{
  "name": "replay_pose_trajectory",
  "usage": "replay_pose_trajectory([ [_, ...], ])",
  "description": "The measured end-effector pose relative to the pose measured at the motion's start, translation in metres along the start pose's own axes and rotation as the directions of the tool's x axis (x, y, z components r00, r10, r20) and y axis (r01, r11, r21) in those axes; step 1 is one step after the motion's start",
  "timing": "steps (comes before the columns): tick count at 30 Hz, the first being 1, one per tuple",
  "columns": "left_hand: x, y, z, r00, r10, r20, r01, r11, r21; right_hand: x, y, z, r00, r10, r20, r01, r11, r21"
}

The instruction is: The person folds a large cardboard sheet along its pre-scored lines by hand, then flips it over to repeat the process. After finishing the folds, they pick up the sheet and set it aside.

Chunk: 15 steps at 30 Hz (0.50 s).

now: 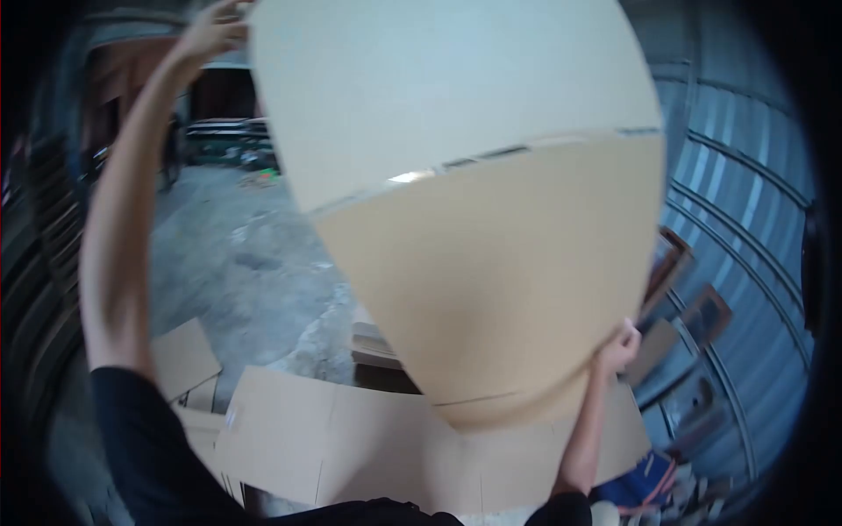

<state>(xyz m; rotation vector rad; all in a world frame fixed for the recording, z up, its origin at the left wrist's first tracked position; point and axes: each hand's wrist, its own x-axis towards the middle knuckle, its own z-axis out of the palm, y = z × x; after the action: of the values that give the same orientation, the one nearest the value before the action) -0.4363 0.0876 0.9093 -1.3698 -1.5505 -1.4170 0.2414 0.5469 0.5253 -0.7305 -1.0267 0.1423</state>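
Observation:
A large brown cardboard sheet (491, 254) is held up in front of me and fills the middle of the view. A crease with several narrow slits runs across it, and light shows through one of them. My left hand (215, 33), arm raised, grips the sheet's left edge near the top of the view; its fingertips are partly cut off. Lower down on the other side, my right hand (619, 348) is closed around the sheet's right edge. The sheet's lower end curves. Beneath it, close to my body, lies more creased cardboard (360, 438).
Smaller cardboard pieces (186, 358) lie at the lower left on the concrete floor (237, 228). A corrugated metal wall (737, 184) with rails stands to the right, with wooden frames (707, 314) leaning there. A dark blue bag (636, 486) sits at the lower right.

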Motion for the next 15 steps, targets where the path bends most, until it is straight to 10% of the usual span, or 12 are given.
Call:
replay_pose_trajectory([
  [7,-0.192,-0.085,0.074,0.842,-0.479,0.248,0.539,0.733,-0.414,0.05,0.029,-0.06,0.964,-0.217,0.156,0.21,0.976,0.059],
  [15,-0.508,-0.151,0.15,0.502,-0.841,0.203,0.721,0.277,-0.636,0.081,-0.006,-0.079,0.87,-0.361,0.336,0.416,0.903,-0.109],
])
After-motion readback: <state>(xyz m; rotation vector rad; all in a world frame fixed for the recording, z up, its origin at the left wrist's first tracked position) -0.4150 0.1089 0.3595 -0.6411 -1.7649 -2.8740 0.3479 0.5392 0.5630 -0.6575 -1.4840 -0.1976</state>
